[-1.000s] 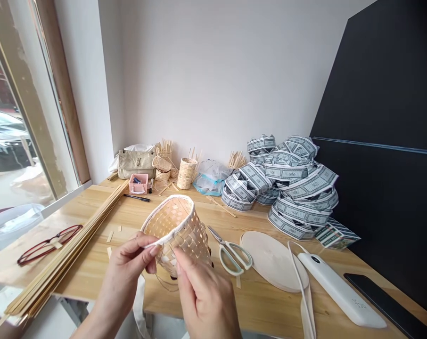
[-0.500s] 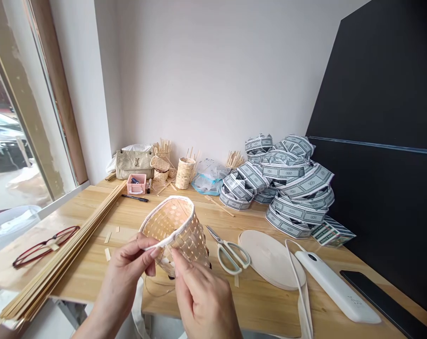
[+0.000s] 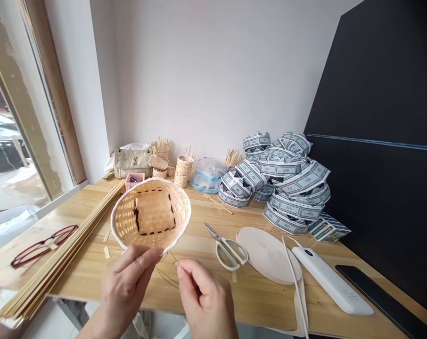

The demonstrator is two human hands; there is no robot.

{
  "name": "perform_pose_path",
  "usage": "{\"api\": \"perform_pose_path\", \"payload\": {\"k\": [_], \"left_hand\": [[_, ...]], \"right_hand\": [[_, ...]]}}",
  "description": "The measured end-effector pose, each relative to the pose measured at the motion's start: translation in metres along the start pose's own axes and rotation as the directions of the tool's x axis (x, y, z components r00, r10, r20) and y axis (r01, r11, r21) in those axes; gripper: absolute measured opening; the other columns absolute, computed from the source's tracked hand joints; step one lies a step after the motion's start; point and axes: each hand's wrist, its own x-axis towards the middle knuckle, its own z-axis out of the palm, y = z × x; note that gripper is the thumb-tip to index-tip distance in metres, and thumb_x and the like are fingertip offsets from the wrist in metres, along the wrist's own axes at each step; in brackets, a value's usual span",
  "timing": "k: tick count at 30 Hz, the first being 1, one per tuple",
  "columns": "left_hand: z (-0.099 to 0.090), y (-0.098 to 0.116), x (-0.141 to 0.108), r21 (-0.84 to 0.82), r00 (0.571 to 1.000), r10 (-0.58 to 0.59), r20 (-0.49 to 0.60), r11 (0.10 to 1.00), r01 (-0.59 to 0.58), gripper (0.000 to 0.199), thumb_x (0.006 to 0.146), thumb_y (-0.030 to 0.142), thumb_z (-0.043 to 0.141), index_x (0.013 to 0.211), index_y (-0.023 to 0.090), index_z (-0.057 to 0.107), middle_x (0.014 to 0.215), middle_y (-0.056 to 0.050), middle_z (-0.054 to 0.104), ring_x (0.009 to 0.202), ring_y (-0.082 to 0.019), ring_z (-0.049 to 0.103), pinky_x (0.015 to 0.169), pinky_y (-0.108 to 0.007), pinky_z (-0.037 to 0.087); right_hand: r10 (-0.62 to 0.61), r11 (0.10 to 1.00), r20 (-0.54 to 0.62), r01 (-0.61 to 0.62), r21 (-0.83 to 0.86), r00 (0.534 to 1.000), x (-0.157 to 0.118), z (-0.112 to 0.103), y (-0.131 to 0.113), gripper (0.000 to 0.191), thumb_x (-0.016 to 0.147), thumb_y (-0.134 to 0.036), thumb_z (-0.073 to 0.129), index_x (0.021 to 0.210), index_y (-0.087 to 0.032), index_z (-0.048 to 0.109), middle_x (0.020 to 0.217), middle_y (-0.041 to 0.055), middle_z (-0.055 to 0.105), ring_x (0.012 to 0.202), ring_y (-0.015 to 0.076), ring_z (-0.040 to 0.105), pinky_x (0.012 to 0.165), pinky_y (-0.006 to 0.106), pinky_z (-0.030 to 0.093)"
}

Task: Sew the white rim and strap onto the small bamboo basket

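Observation:
A small woven basket (image 3: 153,212) of pale wooden strips is tipped so that its mouth faces me. White cord wraps its rim, and dark stitches outline the squarish bottom inside. My left hand (image 3: 128,278) is closed on the near rim, thumb and fingers pinching it. Just right of it, the fingertips of my right hand (image 3: 206,296) pinch a thin straight needle or taut thread (image 3: 174,257) that runs to the basket's rim; I cannot tell which. Loose dark thread (image 3: 167,278) loops below, between the two hands.
Scissors (image 3: 227,249), a coil of flat cream tape (image 3: 268,254), a white corded device (image 3: 332,280) and a black phone-like slab (image 3: 372,296) lie right. Left are wooden strips (image 3: 65,245) and glasses (image 3: 44,246). Behind stand patterned ribbon rolls (image 3: 294,188), small baskets (image 3: 183,172) and a handbag (image 3: 133,162).
The basket has swung left and tipped toward me, showing its inside bottom. My right hand has drawn slightly away from the rim, with a thin line now visible between them.

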Motion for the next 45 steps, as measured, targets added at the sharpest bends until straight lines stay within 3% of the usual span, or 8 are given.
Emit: {"api": "perform_pose_path", "payload": {"k": [9,13,19,23,28,30,35,45], "left_hand": [[0.009,0.004,-0.014,0.101,0.991,0.089,0.102,0.99,-0.099,0.015,0.087,0.016,0.046,0.09,0.014,0.061,0.068,-0.002,0.063,0.053,-0.007,0.059,0.05,-0.015,0.046],[0.009,0.001,-0.014,0.129,0.984,0.123,0.126,0.982,-0.139,0.015,0.088,0.016,0.045,0.093,0.015,0.06,0.072,-0.003,0.066,0.055,-0.008,0.06,0.051,-0.016,0.046],[0.013,-0.002,-0.022,0.134,0.976,0.143,0.167,0.977,-0.166,0.016,0.088,0.014,0.044,0.095,0.015,0.059,0.071,-0.002,0.066,0.053,-0.008,0.058,0.048,-0.018,0.041],[0.014,-0.006,-0.029,0.138,0.949,0.18,0.26,0.965,-0.222,0.02,0.09,0.014,0.039,0.098,0.015,0.058,0.074,-0.002,0.066,0.054,-0.009,0.056,0.049,-0.02,0.038],[0.006,-0.015,-0.023,0.127,0.909,0.261,0.325,0.94,-0.316,0.026,0.092,0.013,0.033,0.097,0.015,0.058,0.073,-0.002,0.065,0.05,-0.008,0.051,0.049,-0.021,0.036],[0.002,-0.021,-0.02,0.116,0.895,0.292,0.338,0.93,-0.348,0.028,0.092,0.011,0.031,0.099,0.014,0.058,0.075,-0.002,0.065,0.05,-0.008,0.05,0.049,-0.021,0.036],[-0.003,-0.03,-0.014,0.154,0.873,0.334,0.355,0.9,-0.407,0.029,0.092,0.01,0.03,0.101,0.013,0.057,0.076,-0.002,0.065,0.049,-0.008,0.05,0.048,-0.023,0.035],[-0.008,-0.016,-0.003,0.085,0.791,0.407,0.457,0.865,-0.495,0.025,0.091,0.01,0.033,0.091,0.013,0.058,0.063,0.003,0.06,0.046,-0.008,0.046,0.044,-0.025,0.031]], "right_hand": [[0.111,0.994,-0.039,-0.111,-0.015,0.993,-0.006,0.008,0.001,0.024,0.083,-0.018,0.041,0.063,-0.017,0.056,0.048,-0.002,0.055,0.041,0.0085,0.05,0.042,0.015,0.038],[0.121,0.992,-0.1,-0.125,-0.033,0.988,-0.011,0.011,0.007,0.017,0.084,-0.02,0.044,0.091,-0.012,0.057,0.045,-0.0032,0.056,0.037,0.0104,0.052,0.039,0.017,0.039],[0.142,0.988,0.072,-0.146,0.054,0.987,-0.01,0.007,0.009,0.031,0.083,-0.013,0.037,0.102,-0.015,0.062,0.087,0.0074,0.07,0.075,0.0154,0.066,0.066,0.021,0.05],[0.377,0.886,0.189,-0.412,0.214,0.907,-0.006,0.007,0.005,0.036,0.078,-0.01,0.037,0.1,-0.017,0.064,0.095,0.0054,0.069,0.089,0.0171,0.063,0.076,0.023,0.049],[0.525,0.629,0.409,-0.664,0.404,0.747,-0.008,0.004,0.007,0.036,0.083,-0.023,0.037,0.115,-0.016,0.053,0.061,-0.0007,0.062,0.054,0.0139,0.06,0.047,0.021,0.045],[0.53,0.676,0.398,-0.656,0.335,0.749,-0.007,-0.004,0.009,0.034,0.085,-0.029,0.038,0.113,-0.017,0.053,0.062,0.0,0.061,0.052,0.0142,0.06,0.046,0.022,0.044],[0.329,0.943,0.137,-0.332,0.003,0.934,0.013,-0.025,0.008,0.02,0.082,-0.022,0.043,0.083,-0.018,0.062,0.075,0.0042,0.062,0.058,0.014,0.059,0.056,0.024,0.045],[0.365,0.899,0.434,-0.434,0.068,0.824,0.026,-0.007,0.002,0.022,0.076,-0.011,0.045,0.055,-0.018,0.047,0.051,-0.0067,0.046,0.037,0.0049,0.043,0.044,0.017,0.034]]}}
